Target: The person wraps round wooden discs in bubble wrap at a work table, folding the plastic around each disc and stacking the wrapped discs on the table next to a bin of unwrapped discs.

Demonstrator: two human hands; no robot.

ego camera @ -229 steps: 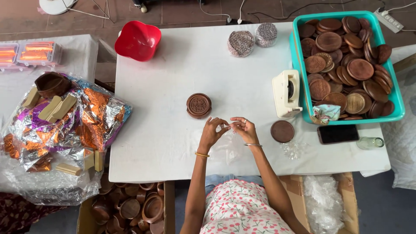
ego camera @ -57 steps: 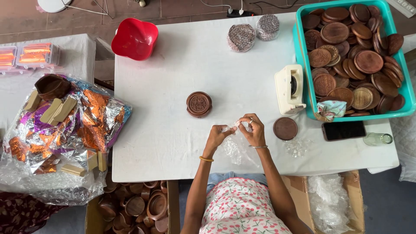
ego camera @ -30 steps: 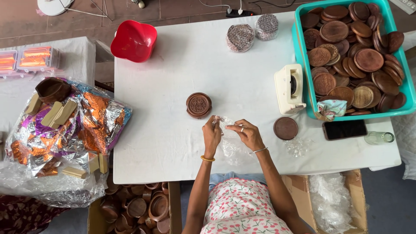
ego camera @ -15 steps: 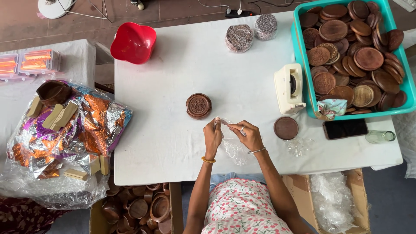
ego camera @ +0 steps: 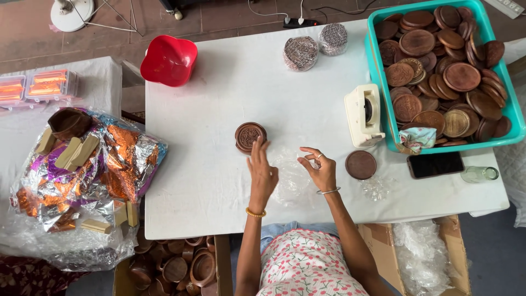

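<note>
My left hand (ego camera: 262, 174) is flat with fingers apart, its fingertips just short of a round carved wooden box (ego camera: 250, 136) on the white table (ego camera: 219, 109). My right hand (ego camera: 321, 170) pinches the edge of a clear plastic bag (ego camera: 290, 178) that lies crumpled on the table between both hands. A flat brown wooden lid (ego camera: 360, 164) rests just right of my right hand.
A teal bin (ego camera: 383, 98) holds several brown wooden lids. Beside it stand a cream tape dispenser (ego camera: 363, 115), a black phone (ego camera: 435, 164) and a small glass (ego camera: 479, 174). A red bowl (ego camera: 169, 59) and two wrapped stacks (ego camera: 300, 53) sit at the far edge. Crumpled foil (ego camera: 93, 175) lies left.
My left hand has let go of the plastic bag, opened, and moved up-left toward the carved wooden box. My right hand still pinches the bag.
</note>
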